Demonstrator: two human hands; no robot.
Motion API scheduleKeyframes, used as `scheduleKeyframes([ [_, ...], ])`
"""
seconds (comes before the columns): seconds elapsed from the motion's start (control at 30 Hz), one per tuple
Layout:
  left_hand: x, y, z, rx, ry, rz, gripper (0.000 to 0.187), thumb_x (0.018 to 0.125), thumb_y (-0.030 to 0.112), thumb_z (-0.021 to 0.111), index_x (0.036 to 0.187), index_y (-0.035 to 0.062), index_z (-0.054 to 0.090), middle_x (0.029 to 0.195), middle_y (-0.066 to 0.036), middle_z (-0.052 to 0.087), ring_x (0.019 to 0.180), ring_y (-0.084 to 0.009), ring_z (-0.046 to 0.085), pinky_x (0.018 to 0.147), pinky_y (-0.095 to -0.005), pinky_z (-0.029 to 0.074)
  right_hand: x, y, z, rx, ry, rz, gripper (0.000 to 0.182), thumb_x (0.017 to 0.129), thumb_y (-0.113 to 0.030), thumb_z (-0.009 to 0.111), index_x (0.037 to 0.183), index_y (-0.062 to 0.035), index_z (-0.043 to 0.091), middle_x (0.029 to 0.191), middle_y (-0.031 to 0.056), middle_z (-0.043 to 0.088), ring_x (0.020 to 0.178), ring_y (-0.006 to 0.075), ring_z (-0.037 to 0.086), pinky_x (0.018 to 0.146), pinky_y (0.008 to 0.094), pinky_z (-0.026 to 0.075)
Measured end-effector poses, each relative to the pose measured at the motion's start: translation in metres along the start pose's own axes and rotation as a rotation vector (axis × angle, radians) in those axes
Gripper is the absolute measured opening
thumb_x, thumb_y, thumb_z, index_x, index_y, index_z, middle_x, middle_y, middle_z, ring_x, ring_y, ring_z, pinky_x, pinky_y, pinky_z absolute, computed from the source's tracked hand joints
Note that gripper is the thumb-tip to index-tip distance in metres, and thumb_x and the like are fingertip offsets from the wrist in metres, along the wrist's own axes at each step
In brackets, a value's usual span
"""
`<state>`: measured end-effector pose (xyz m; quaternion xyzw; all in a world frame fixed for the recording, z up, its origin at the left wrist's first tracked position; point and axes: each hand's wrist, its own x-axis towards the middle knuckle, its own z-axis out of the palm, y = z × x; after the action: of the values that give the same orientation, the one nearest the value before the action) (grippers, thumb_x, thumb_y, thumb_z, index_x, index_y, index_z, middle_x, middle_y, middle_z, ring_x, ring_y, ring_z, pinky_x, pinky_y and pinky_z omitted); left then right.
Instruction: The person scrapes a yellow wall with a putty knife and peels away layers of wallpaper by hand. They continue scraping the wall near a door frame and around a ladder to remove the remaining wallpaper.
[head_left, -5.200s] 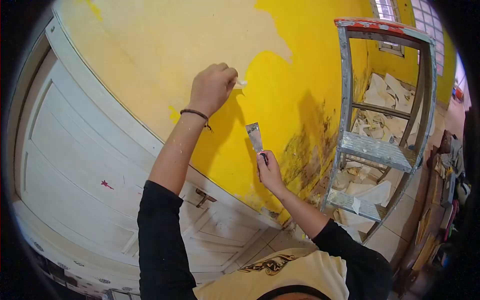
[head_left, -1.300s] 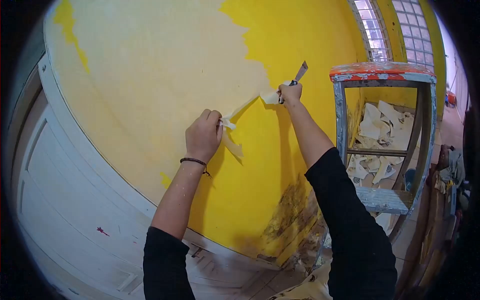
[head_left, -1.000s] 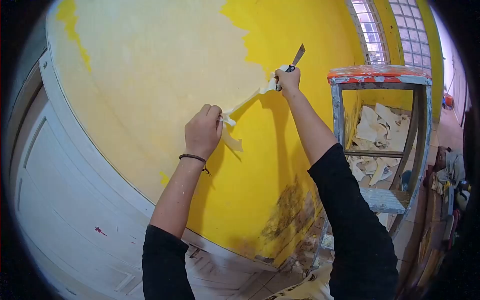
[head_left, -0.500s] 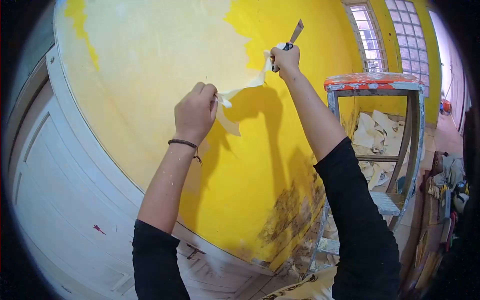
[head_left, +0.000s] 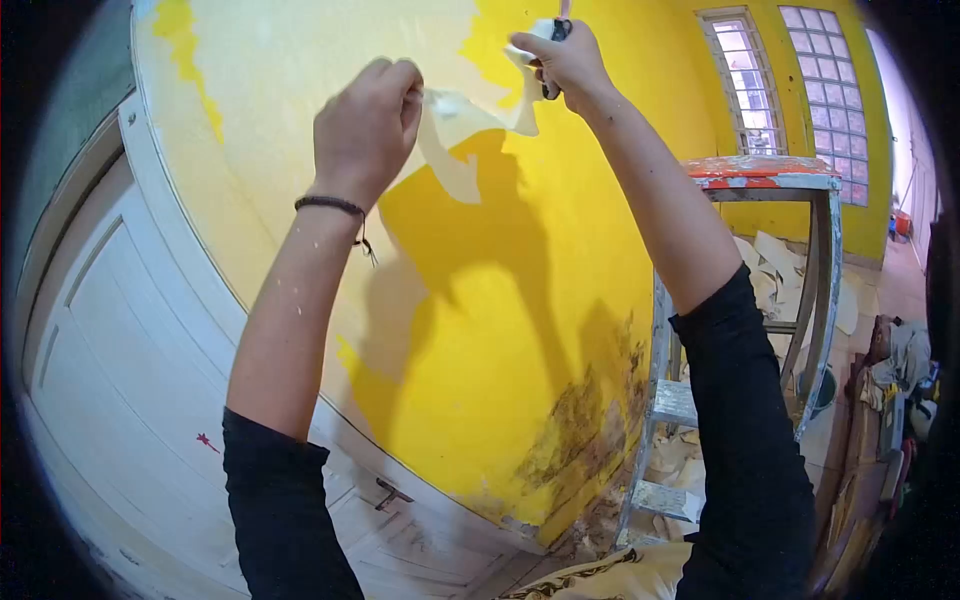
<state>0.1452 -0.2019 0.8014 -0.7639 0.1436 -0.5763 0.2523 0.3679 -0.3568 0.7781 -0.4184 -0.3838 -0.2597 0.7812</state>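
Note:
My left hand (head_left: 362,135) is closed, its fingertips pinching a loose pale strip of peeled wall covering (head_left: 450,150). The strip sags between my hands, with one tail hanging below the left one. Higher up on the right, my right hand (head_left: 575,68) is wrapped round the black handle of a scraper (head_left: 561,30), whose blade points up and runs out of view. The strip's other end comes up close to my right thumb. Behind both hands is the wall (head_left: 470,350), bright yellow below and to the right, pale and bare at upper left. Hand shadows fall on the yellow.
A paint-spattered stepladder (head_left: 828,240) with an orange top stands close to my right arm. Peeled scraps (head_left: 775,270) litter the floor behind it. To the left is a white panelled door (head_left: 130,320). Dark mouldy patches (head_left: 565,430) mark the lower wall.
Both hands have moved up in view, the left also leftwards, stretching the strip between them. More yellow shows at the wall's lower left, and the scraper's blade has mostly left the view.

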Motion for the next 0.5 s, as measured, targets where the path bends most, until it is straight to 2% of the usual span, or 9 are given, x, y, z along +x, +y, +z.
scheduleKeyframes([
  [0.07, 0.021, 0.004, -0.011, 0.013, 0.009, 0.009, 0.008, 0.088, 0.011, 0.065, 0.095, 0.0105, 0.062, 0.088, -0.005, 0.065, 0.077, -0.0270, 0.066, 0.067, -0.0404, 0.053, -0.014, -0.040, 0.007, -0.017, -0.117, -0.047, 0.030, 0.082, -0.017, 0.078, 0.094, -0.0010, 0.054, 0.079, 0.0108, 0.062, 0.057, 0.0201, 0.063, 0.048, 0.0379, 0.051],
  [0.13, 0.042, 0.006, -0.019, 0.051, 0.076, 0.087, 0.008, 0.088, 0.012, 0.064, 0.096, 0.0098, 0.064, 0.090, -0.007, 0.067, 0.081, -0.0285, 0.067, 0.069, -0.0413, 0.054, -0.027, -0.072, 0.014, -0.133, -0.146, 0.005, 0.053, 0.081, -0.041, 0.084, 0.106, -0.0026, 0.057, 0.082, 0.0082, 0.060, 0.077, 0.0174, 0.061, 0.072, 0.0401, 0.055],
  [0.17, 0.051, 0.011, -0.024, 0.031, 0.102, 0.082, 0.009, 0.088, 0.012, 0.063, 0.096, 0.0095, 0.065, 0.091, -0.009, 0.069, 0.084, -0.0313, 0.067, 0.071, -0.0423, 0.054, -0.016, -0.064, 0.015, -0.033, -0.244, -0.219, 0.074, 0.066, -0.041, 0.095, 0.107, -0.0019, 0.047, 0.079, 0.0038, 0.051, 0.066, 0.0109, 0.054, 0.048, 0.0269, 0.045],
  [0.23, 0.068, 0.017, -0.040, 0.086, 0.091, 0.178, 0.012, 0.090, 0.015, 0.065, 0.099, 0.0077, 0.068, 0.088, -0.006, 0.070, 0.078, -0.0240, 0.069, 0.068, -0.0373, 0.054, -0.029, -0.101, 0.012, -0.177, -0.413, -0.105, 0.071, 0.068, -0.037, 0.094, 0.109, -0.0031, 0.048, 0.085, 0.0040, 0.053, 0.064, 0.0104, 0.053, 0.048, 0.0277, 0.046],
  [0.27, 0.077, 0.029, -0.051, 0.092, 0.092, 0.172, 0.012, 0.090, 0.015, 0.065, 0.099, 0.0077, 0.068, 0.088, -0.006, 0.070, 0.078, -0.0240, 0.069, 0.068, -0.0373, 0.054, -0.027, -0.104, 0.015, -0.174, -0.421, -0.107, 0.071, 0.068, -0.037, 0.094, 0.109, -0.0031, 0.048, 0.085, 0.0040, 0.053, 0.064, 0.0104, 0.053, 0.048, 0.0277, 0.046],
  [0.33, 0.089, 0.052, -0.070, 0.042, -0.124, -0.056, 0.022, 0.090, 0.017, 0.065, 0.104, 0.0020, 0.071, 0.107, -0.019, 0.070, 0.099, -0.0333, 0.067, 0.086, -0.0440, 0.054, -0.023, -0.110, 0.023, -0.213, -0.461, -0.214, 0.066, 0.071, -0.030, 0.092, 0.111, -0.0045, 0.047, 0.087, 0.0049, 0.054, 0.065, 0.0099, 0.052, 0.048, 0.0266, 0.045],
  [0.37, 0.091, 0.052, -0.069, 0.046, -0.123, -0.063, 0.022, 0.090, 0.017, 0.065, 0.104, 0.0020, 0.071, 0.107, -0.019, 0.070, 0.099, -0.0333, 0.067, 0.086, -0.0440, 0.054, -0.025, -0.119, 0.024, -0.223, -0.419, -0.175, 0.055, 0.078, -0.022, 0.086, 0.114, -0.0053, 0.048, 0.089, 0.0060, 0.055, 0.065, 0.0110, 0.053, 0.047, 0.0250, 0.045],
  [0.43, 0.094, 0.049, -0.064, 0.028, 0.176, 0.156, 0.009, 0.087, 0.007, 0.064, 0.081, 0.0010, 0.068, 0.079, -0.014, 0.070, 0.072, -0.0297, 0.068, 0.069, -0.0396, 0.056, 0.009, -0.105, 0.038, -0.288, -0.256, -0.389, 0.046, 0.084, -0.015, 0.078, 0.117, -0.0034, 0.048, 0.090, 0.0075, 0.057, 0.064, 0.0126, 0.054, 0.046, 0.0251, 0.044],
  [0.5, 0.095, 0.055, -0.079, 0.041, 0.099, 0.086, 0.009, 0.087, 0.008, 0.065, 0.088, 0.0004, 0.070, 0.084, -0.016, 0.071, 0.077, -0.0293, 0.069, 0.071, -0.0391, 0.056, -0.015, -0.156, 0.023, -0.289, -0.233, -0.222, 0.041, 0.087, -0.010, 0.073, 0.117, 0.0008, 0.048, 0.091, 0.0098, 0.059, 0.062, 0.0141, 0.056, 0.044, 0.0271, 0.044],
])
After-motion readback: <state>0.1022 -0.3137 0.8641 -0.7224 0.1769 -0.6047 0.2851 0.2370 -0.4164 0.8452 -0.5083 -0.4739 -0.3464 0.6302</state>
